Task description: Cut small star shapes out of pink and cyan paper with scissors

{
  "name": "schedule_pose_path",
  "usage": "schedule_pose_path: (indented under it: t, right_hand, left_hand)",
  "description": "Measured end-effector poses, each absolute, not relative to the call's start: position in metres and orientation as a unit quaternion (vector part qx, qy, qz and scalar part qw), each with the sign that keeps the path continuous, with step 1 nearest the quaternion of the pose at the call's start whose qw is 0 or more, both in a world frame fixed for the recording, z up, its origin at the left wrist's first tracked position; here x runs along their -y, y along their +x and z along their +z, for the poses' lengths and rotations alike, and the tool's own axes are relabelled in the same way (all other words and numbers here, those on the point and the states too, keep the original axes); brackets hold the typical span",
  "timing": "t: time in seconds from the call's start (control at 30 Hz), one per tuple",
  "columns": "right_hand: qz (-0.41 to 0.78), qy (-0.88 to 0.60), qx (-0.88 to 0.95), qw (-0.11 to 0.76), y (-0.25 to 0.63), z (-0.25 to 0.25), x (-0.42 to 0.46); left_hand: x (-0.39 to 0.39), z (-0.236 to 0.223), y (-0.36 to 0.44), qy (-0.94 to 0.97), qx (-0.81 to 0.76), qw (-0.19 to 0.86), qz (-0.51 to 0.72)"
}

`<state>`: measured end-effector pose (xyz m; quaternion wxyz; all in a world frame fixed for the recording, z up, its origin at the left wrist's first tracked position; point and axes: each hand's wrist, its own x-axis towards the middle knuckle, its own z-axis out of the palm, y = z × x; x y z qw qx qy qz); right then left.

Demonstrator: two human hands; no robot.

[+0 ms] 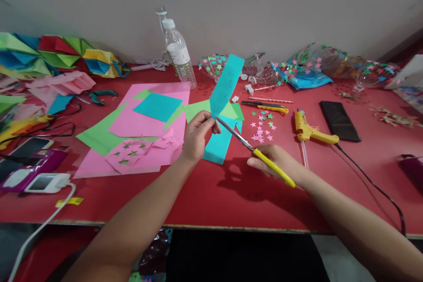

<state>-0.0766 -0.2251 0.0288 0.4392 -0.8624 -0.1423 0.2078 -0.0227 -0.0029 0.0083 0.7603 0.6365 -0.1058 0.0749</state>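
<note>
My left hand (197,134) pinches the lower end of an upright blue paper strip (228,81). Yellow-handled scissors (274,168) are gripped in my right hand (272,161), and their blades meet the strip's low end close to my left fingertips. Whether the blades are parted there I cannot make out. Behind and below the strip lie another blue paper piece (220,143) and a light green strip (198,109). To the right of the blades is a scatter of small pink and green paper stars (261,130).
Pink sheets (178,128) with cut scraps lie left. Behind stands a water bottle (180,55). A box cutter (272,108), yellow glue gun (309,130) and black phone (340,121) are on the right. Phones and cables crowd the left edge of the red table (139,205).
</note>
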Motion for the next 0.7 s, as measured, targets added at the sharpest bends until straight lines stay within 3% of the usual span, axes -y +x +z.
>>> schedule_pose_path:
  t: [0.7]
  right_hand:
    - [0.242, -0.799, 0.109, 0.540, -0.0800, 0.0212, 0.2184]
  left_hand:
    - [0.0072, 0.0184, -0.0254, 0.587, 0.085, 0.805, -0.006]
